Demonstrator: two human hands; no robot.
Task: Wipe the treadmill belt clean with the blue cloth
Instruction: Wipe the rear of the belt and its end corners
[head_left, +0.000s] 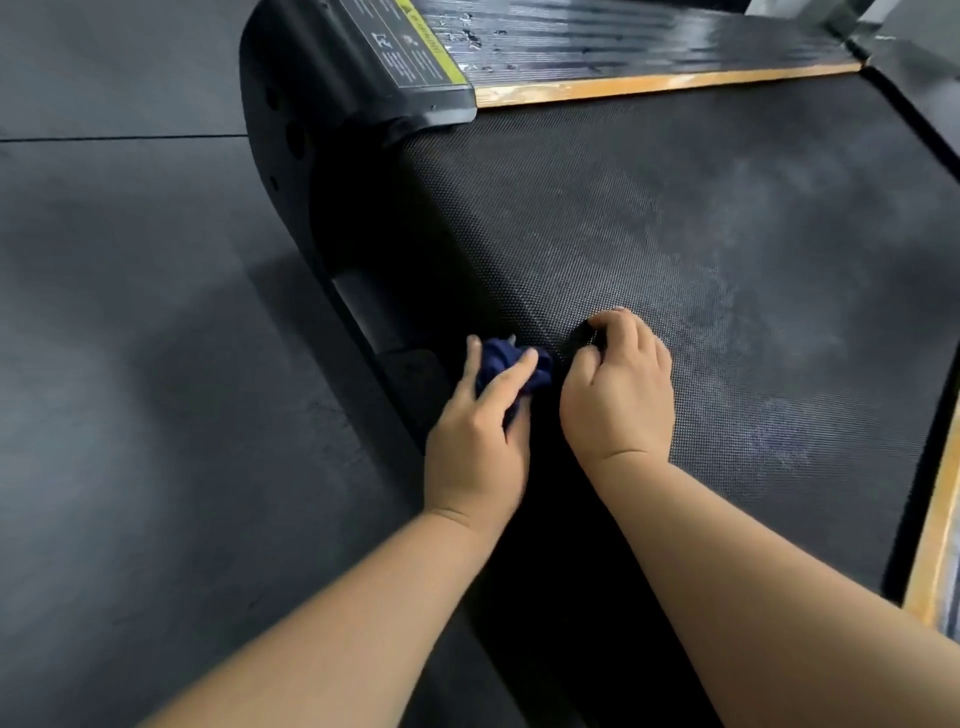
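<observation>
Gripping the bunched blue cloth, the left hand is resting at the treadmill belt, by its left edge; dusty surface is stretching rightward, beyond the right hand, seemingly curled empty.

Matt dimpled belt; soft crumpled cloth.

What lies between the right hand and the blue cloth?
Only a narrow strip of the black treadmill belt, nothing else. The head view shows the right hand and the blue cloth, which the left hand grips, close together.
</observation>
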